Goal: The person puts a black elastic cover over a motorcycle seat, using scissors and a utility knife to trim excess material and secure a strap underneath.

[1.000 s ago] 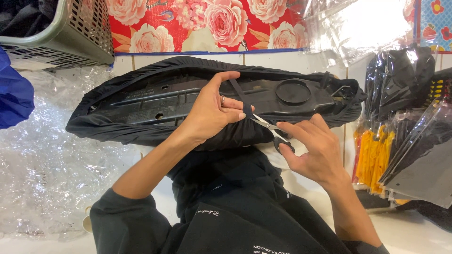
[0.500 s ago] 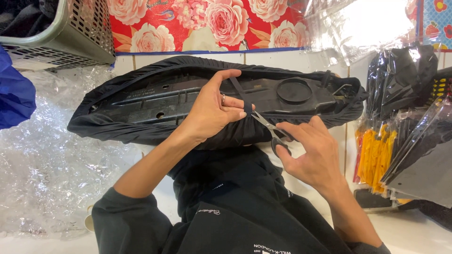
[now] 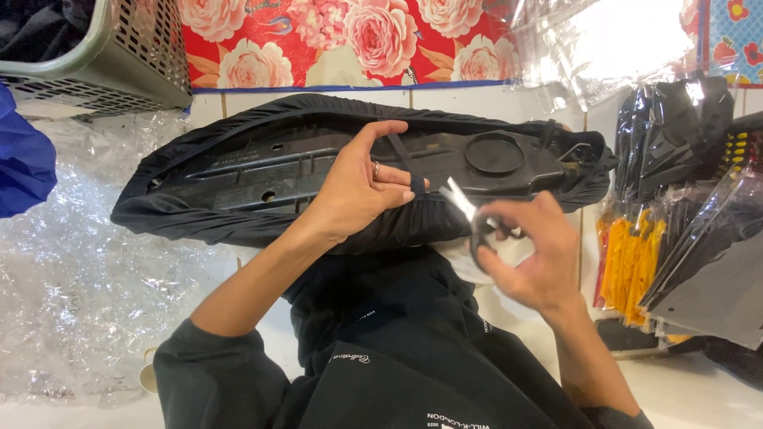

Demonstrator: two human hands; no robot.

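Observation:
A long black motorcycle seat (image 3: pixel 262 171) lies upside down across my lap, its plastic underside up and a black fabric cover stretched around its rim. My left hand (image 3: pixel 358 187) rests on the seat's near edge and pinches a thin black strap (image 3: pixel 401 159) between thumb and fingers. My right hand (image 3: pixel 532 254) holds a small pair of scissors (image 3: pixel 469 208) by the black handles. The silvery blades point up and left, a short way right of the strap and apart from it.
A grey plastic basket (image 3: pixel 103 56) stands at the upper left, beside a blue bag (image 3: pixel 24 159). Crumpled clear plastic wrap (image 3: pixel 87 294) covers the floor at left. Packs of black and yellow items in clear sleeves (image 3: pixel 683 222) are stacked at right. A red floral sheet (image 3: pixel 342 40) lies behind.
My right hand has drawn the scissors back to the right, away from the strap where the blades were. My left hand keeps its pinch on the strap.

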